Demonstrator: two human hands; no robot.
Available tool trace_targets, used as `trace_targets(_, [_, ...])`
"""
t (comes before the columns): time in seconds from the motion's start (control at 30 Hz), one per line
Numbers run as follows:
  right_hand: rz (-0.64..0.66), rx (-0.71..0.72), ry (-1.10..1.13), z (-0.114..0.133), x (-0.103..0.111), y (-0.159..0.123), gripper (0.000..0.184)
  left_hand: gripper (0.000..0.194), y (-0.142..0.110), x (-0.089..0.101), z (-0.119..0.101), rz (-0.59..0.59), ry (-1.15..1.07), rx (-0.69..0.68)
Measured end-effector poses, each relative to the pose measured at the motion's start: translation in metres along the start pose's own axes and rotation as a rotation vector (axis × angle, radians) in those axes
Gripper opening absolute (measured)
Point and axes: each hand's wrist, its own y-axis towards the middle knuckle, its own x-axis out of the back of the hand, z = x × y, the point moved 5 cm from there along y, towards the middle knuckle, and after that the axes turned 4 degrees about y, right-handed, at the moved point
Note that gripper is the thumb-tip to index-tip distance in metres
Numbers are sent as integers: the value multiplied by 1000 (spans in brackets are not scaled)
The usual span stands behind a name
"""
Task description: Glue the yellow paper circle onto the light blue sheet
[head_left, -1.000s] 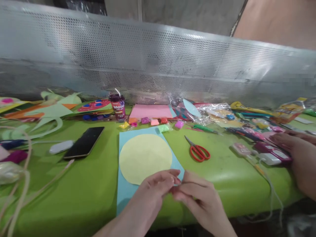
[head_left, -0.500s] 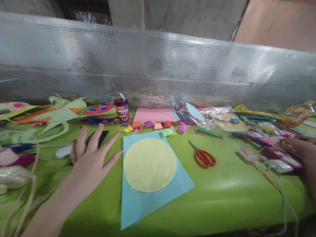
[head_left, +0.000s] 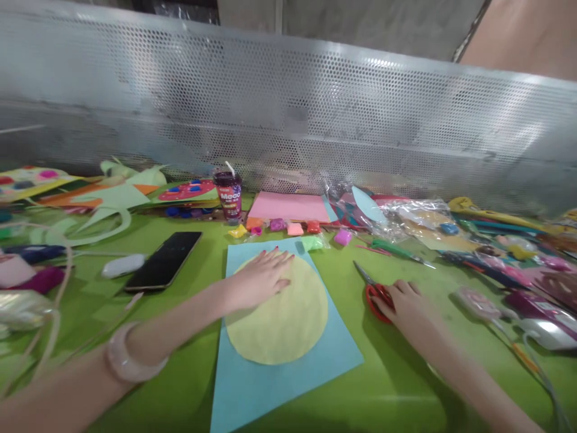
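My left hand (head_left: 261, 279) lies flat on the pale yellow paper circle (head_left: 288, 325), fingers stretched out over its upper left part. Under the circle is a light blue sheet (head_left: 252, 391) whose edges show on all sides. To the right, my right hand (head_left: 408, 307) has its thumb and fingers on the handles of a pair of red-handled scissors (head_left: 376, 300). The scissors lie on the green table with their blades pointing up and left. The hand partly covers the handles.
A black phone (head_left: 166, 261) and a white case (head_left: 124, 265) lie at the left. Behind the sheet stand a purple drink cup (head_left: 229, 198), small clay packets (head_left: 295, 229) and pink paper (head_left: 288, 207). A green-handled tool (head_left: 396, 248) and a cabled white plug (head_left: 547, 334) lie right.
My hands, together over the sheet's lower edge at first, have parted. The left swung out over the phone, then came onto the yellow circle. The right has reached the scissors.
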Motion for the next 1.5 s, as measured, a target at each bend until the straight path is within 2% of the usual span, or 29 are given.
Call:
trace_targets(0.13, [105, -37, 32, -8, -16, 7, 30, 56, 12, -4, 39, -53, -119, 82])
trace_targets(0.23, [37, 47, 184, 10, 1, 6, 27, 51, 17, -10, 53, -130, -110, 41])
trace_targets(0.3, [-72, 225, 355, 41, 22, 7, 28, 48, 19, -12, 57, -192, -110, 3])
trace_targets(0.33, [-41, 355, 426, 61, 28, 8, 27, 47, 20, -12, 59, -213, -122, -11])
trace_targets(0.4, [44, 505, 525, 96, 36, 10, 30, 47, 22, -13, 62, -223, -158, -29])
trace_targets(0.47, [90, 763, 538, 129, 37, 8, 33, 46, 22, -14, 63, -220, -180, -48])
trace_targets(0.53, [122, 911, 541, 148, 31, 8, 32, 47, 22, -15, 64, -210, -179, -56])
trace_targets(0.57, [143, 936, 546, 152, 26, 10, 31, 47, 22, -16, 64, -204, -175, -55])
trace_targets(0.7, [196, 912, 612, 152, 6, 27, 28, 49, 23, -19, 64, -154, -143, -58])
trace_targets(0.87, [155, 897, 786, 141, -10, 61, 25, 48, 24, -20, 65, -121, -137, -68])
trace_targets(1.0, [137, 857, 838, 133, -21, 90, 26, 48, 25, -21, 66, -143, -176, -86])
trace_targets(1.1, [141, 837, 810, 132, -27, 106, 27, 48, 24, -20, 68, -155, -231, -94])
trace_targets(1.23, [117, 880, 772, 136, -29, 120, 28, 49, 22, -17, 73, -134, -321, -93])
trace_targets(1.5, [105, 917, 787, 144, -30, 138, 27, 58, 16, -15, 89, -93, -566, 27])
